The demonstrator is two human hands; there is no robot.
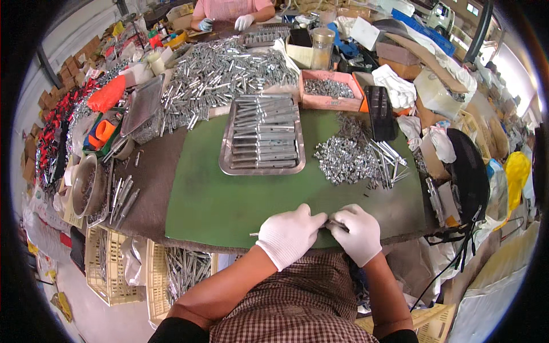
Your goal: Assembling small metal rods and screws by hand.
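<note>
My left hand, in a white knit glove, is closed around a slim metal rod whose thin end pokes out to the left. Opposite it my gloved right hand pinches with thumb and fingers at a small dark metal end between the hands. Most of the piece is hidden by the gloves, so I cannot tell whether it is one part or two. Both hands are over the front edge of a green work mat. Beyond them a metal tray holds stacked silver tubular parts.
Small silver fittings and loose pins lie on the mat's right. A large heap of metal parts spreads behind, near a pink box. At left stands a bowl. Across the table sits another person in gloves.
</note>
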